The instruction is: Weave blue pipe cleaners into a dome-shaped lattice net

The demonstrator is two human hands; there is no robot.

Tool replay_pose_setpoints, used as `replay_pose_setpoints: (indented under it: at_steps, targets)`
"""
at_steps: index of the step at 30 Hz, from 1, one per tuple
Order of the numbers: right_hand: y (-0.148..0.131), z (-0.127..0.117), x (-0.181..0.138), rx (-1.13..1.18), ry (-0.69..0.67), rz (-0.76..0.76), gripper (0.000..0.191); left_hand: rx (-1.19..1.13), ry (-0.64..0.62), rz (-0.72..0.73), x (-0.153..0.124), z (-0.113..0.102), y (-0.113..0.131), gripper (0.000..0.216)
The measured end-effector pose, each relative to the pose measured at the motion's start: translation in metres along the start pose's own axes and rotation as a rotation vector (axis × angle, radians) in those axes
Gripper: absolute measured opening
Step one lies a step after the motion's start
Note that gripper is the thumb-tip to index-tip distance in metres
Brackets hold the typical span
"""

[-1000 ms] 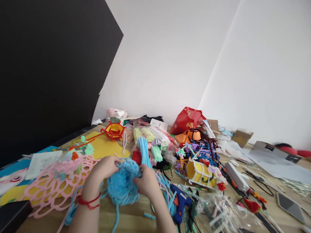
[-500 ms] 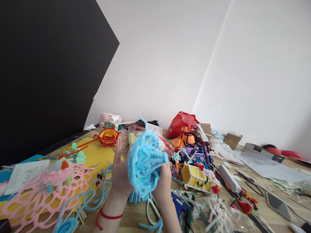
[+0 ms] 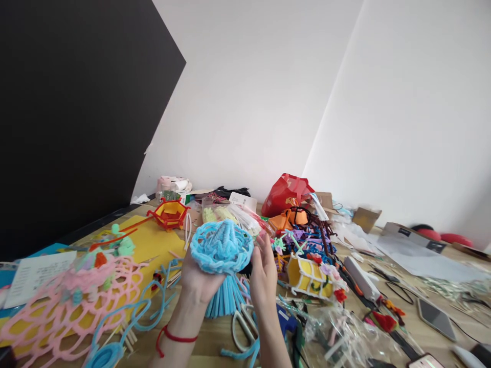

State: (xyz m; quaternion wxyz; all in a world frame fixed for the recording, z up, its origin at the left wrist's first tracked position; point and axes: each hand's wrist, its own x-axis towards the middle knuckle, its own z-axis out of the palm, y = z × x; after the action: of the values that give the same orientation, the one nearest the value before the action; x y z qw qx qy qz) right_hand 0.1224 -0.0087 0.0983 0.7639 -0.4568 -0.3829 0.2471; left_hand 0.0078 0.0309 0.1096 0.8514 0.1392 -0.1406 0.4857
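Observation:
A round blue piece woven from fuzzy pipe cleaners [image 3: 221, 248], with a pointed middle and a braided rim like a small hat, rests on my left hand [image 3: 196, 281]. That hand cups it from underneath, and the fingers are mostly hidden below it. My right hand [image 3: 264, 273] is upright at the piece's right edge with its fingers stretched out; whether they touch the rim I cannot tell. Below the piece lies a bundle of straight blue pipe cleaners [image 3: 226, 299]. Scissors with pale handles [image 3: 238, 329] lie between my forearms, beside a blue glue gun [image 3: 287, 323].
At left, a pink pipe-cleaner net [image 3: 46, 317] spreads over yellow sheets [image 3: 153, 245]. A red-and-yellow six-sided frame [image 3: 169, 214] stands behind. To the right are a yellow-and-white pipe-cleaner basket [image 3: 310, 278], clear plastic wrapping [image 3: 345, 332], a power strip [image 3: 360, 278] and a red bag [image 3: 286, 194].
The blue piece has turned from its side to lie level with its point up, and sits lower. My right hand has moved from gripping it to its right edge, fingers extended.

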Motion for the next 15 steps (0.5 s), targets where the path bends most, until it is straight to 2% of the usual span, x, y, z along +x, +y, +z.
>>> replay_pose_setpoints:
  at_steps: [3, 6, 11, 13, 15]
  targets:
    - [0.006, 0.01, 0.002, 0.462, -0.115, 0.286, 0.048, 0.057, 0.092, -0.012, 0.002, 0.001, -0.006, 0.04]
    - [0.009, 0.01, 0.005, 0.767, -0.162, 0.41, 0.038, 0.139, 0.288, -0.049, 0.004, 0.006, -0.017, 0.039]
    - [0.015, -0.003, 0.008, 0.891, -0.04, 0.489, 0.03, 0.167, 0.605, 0.178, 0.004, 0.011, -0.026, 0.031]
    - [0.016, -0.005, 0.008, 0.893, -0.033, 0.509, 0.03, 0.165, 0.666, 0.246, 0.004, 0.012, -0.027, 0.029]
    - [0.014, -0.003, 0.007, 0.896, -0.056, 0.515, 0.03, 0.186, 0.669, 0.264, 0.006, 0.013, -0.027, 0.028]
